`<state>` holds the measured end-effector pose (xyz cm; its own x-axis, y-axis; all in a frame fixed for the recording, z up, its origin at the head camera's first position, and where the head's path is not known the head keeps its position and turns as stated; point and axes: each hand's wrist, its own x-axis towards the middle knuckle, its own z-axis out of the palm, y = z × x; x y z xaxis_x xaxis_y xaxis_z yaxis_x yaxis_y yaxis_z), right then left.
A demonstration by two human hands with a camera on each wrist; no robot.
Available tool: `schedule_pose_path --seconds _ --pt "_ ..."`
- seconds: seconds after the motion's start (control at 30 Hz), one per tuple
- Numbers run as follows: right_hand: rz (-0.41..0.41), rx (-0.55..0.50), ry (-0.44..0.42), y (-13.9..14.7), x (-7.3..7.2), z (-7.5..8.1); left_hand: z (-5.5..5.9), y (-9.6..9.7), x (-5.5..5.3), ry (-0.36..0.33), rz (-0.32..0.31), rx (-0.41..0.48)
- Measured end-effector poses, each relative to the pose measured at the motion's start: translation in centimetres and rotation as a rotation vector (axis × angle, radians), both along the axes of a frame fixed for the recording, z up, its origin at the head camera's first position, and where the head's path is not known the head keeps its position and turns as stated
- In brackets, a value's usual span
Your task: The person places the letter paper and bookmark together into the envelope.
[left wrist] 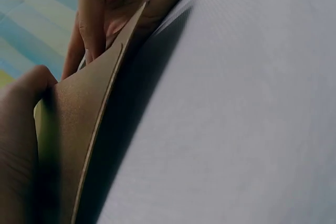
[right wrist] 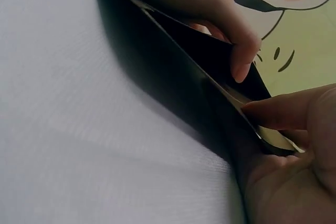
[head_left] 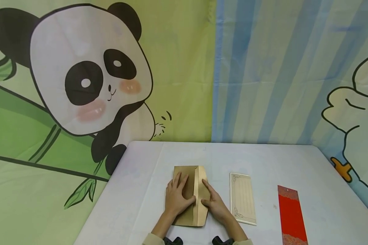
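A gold-brown paper envelope [head_left: 188, 217] stands out on the white table, a lighter folded flap [head_left: 200, 217] running down its right side. My left hand [head_left: 178, 200] rests over its left part with fingers spread and thumb against the flap's fold. From the right, my right hand [head_left: 216, 204] holds the flap side, thumb and fingertips on the paper. In the left wrist view the envelope's edge [left wrist: 97, 129] rises at a slant off the table, with a dark shadow beneath. A gap between paper layers [right wrist: 205, 56] shows in the right wrist view, the left thumb over it.
Right of the envelope lies a cream lined card [head_left: 243, 199] with ornamented corners. Farther right is a red paper strip [head_left: 292, 211] with patterned ends. Behind the white table [head_left: 147, 190] hangs a cloth [head_left: 184, 85] printed with a panda and stripes.
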<state>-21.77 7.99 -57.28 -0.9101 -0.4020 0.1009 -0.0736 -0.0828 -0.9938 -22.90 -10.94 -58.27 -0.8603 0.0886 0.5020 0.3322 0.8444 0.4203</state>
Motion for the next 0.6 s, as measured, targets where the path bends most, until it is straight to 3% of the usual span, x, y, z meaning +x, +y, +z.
schedule_pose_path --seconds 0.13,0.3,0.47,0.6 --pt "-0.159 0.289 0.211 -0.4 0.1 -0.1 -0.1 0.0 0.0 0.003 0.012 -0.004" --pt "-0.239 0.71 0.476 -0.6 0.8 -0.1 -0.1 0.0 0.0 0.006 0.023 -0.026" --pt "-0.253 0.933 0.642 -0.7 1.2 -0.2 -0.1 -0.1 -0.1 0.005 0.031 -0.036" --pt "-0.245 1.014 0.663 -0.6 1.3 -0.2 -0.1 -0.1 -0.2 -0.001 0.036 -0.043"
